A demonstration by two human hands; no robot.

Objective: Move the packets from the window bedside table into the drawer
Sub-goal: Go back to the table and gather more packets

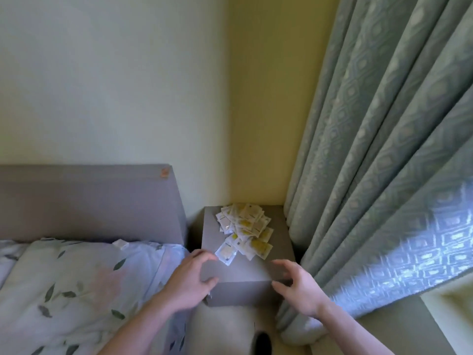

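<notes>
A pile of several small white and yellow packets lies on top of the grey bedside table in the corner by the window curtain. One packet lies apart at the pile's near left. My left hand hovers at the table's near left corner, fingers spread and curved, holding nothing. My right hand is at the near right corner, fingers likewise spread with nothing in them. The table's front face shows below the top; no open drawer is visible.
A bed with a leaf-patterned pillow and grey headboard stands left of the table. A heavy patterned curtain hangs close on the right, brushing the table's side. One loose packet lies on the pillow's far edge.
</notes>
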